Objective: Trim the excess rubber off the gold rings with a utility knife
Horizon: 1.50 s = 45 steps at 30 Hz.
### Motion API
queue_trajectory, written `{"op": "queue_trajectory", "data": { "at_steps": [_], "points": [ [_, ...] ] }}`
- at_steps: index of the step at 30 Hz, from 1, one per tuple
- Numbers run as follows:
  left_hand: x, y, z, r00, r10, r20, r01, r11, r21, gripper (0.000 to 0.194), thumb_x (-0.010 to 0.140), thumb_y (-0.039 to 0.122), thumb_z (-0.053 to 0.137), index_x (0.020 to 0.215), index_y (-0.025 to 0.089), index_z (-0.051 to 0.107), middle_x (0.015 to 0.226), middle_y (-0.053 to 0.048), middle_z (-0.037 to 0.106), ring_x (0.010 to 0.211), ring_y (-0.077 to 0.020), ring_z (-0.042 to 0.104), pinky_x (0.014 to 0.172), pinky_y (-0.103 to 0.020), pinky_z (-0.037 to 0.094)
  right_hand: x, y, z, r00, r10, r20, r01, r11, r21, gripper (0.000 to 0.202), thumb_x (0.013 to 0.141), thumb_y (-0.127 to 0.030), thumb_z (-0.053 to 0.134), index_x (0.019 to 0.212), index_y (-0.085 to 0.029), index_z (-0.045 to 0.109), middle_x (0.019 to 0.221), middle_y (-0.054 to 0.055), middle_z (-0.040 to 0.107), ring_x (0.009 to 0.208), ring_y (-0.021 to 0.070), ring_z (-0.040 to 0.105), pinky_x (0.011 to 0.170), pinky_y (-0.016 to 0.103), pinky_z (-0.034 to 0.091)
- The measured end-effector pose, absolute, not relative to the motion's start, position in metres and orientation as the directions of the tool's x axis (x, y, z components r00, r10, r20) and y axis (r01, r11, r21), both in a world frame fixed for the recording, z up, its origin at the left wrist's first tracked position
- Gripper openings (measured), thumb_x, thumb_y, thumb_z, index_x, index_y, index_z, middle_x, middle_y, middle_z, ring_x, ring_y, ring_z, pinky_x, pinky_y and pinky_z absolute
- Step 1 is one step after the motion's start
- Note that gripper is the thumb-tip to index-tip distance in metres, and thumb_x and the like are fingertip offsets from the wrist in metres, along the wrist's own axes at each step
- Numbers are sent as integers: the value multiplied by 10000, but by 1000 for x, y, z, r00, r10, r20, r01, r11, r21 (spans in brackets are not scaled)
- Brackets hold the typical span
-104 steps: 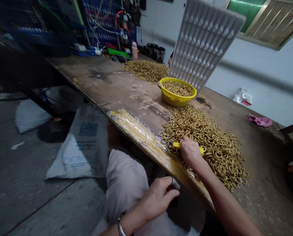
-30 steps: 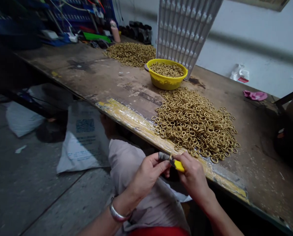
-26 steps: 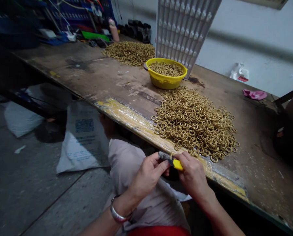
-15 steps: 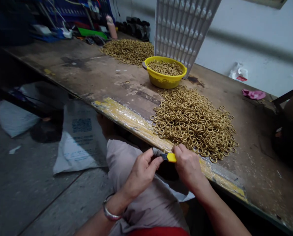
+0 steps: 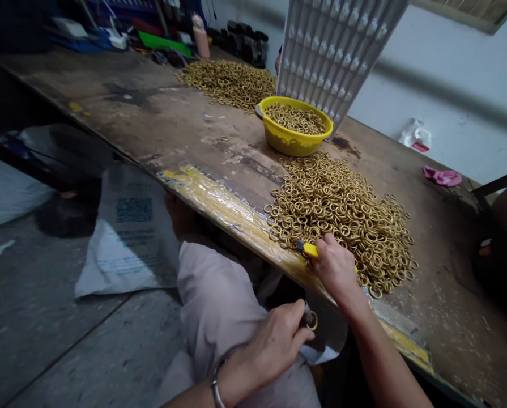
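My right hand [image 5: 335, 266] is closed around a yellow utility knife [image 5: 310, 250], its dark tip pointing left over the near edge of a pile of gold-coloured rings [image 5: 342, 204]. Below the table edge, above my lap, my left hand [image 5: 278, 340] pinches a single gold ring [image 5: 314, 322] between thumb and forefinger. A dark grey covering wraps that forefinger's tip. Behind the pile stands a yellow basin [image 5: 293, 144] filled with similar rings.
Yellow tape [image 5: 223, 198] covers the table's front edge. Farther back lie a second ring pile [image 5: 231, 82] and a pink bottle [image 5: 201, 37]. A grey ribbed panel [image 5: 321, 56] stands behind the basin. A white printed sack [image 5: 126, 243] sits on the floor at left.
My left hand has dropped below the table edge, away from the knife, with a ring in its fingers. My right hand has moved the knife up to the pile's edge.
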<state>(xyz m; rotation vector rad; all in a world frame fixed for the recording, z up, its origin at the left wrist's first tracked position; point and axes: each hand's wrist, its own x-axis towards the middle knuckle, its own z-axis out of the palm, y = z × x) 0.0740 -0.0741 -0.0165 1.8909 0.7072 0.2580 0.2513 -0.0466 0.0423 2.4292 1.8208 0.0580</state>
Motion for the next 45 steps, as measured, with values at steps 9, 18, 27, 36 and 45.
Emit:
{"op": "queue_trajectory", "data": {
  "at_steps": [9, 18, 27, 36, 45],
  "points": [
    [76, -39, 3, 608, 772, -185, 56, 191, 980, 187, 915, 358, 579, 862, 182, 547, 781, -35, 701, 575, -125, 556, 547, -246, 414, 270, -60, 53, 157, 974, 161, 805, -32, -592, 209, 957, -258, 526, 837, -189, 682, 808, 33, 619, 750, 160, 588, 710, 263, 431],
    [70, -35, 33, 763, 585, -276, -245, 657, 713, 432, 713, 452, 866, 872, 115, 648, 798, -53, 717, 522, -67, 553, 488, -182, 408, 251, -87, 56, 41, 988, 146, 422, 115, -899, 178, 942, -337, 623, 878, -209, 728, 796, 12, 642, 740, 146, 604, 703, 258, 465],
    [68, -50, 41, 684, 713, -154, -263, 438, 860, 329, 763, 418, 811, 793, 119, 678, 668, -10, 627, 594, -103, 540, 575, -224, 448, 238, -118, 59, 65, 961, 268, 813, 105, -573, 222, 916, -117, 545, 1030, -201, 715, 856, 43, 658, 732, 159, 626, 647, 245, 432],
    [67, -49, 46, 676, 733, 77, -84, -28, 996, 115, 902, 250, 609, 888, 146, 656, 777, -11, 589, 709, -134, 511, 646, -247, 429, 232, -124, 57, 79, 988, 132, 981, -54, -188, 228, 886, -49, 551, 955, -212, 696, 843, 26, 679, 667, 143, 607, 591, 255, 335],
    [58, -71, 60, 830, 508, 228, -53, -336, 940, 189, 911, 163, 575, 727, 173, 534, 753, -11, 567, 707, -138, 528, 664, -259, 415, 261, -82, 55, 352, 934, 66, 936, -352, -4, 214, 913, -64, 525, 1000, -185, 680, 978, 61, 706, 762, 168, 638, 608, 284, 305]
  ]
}}
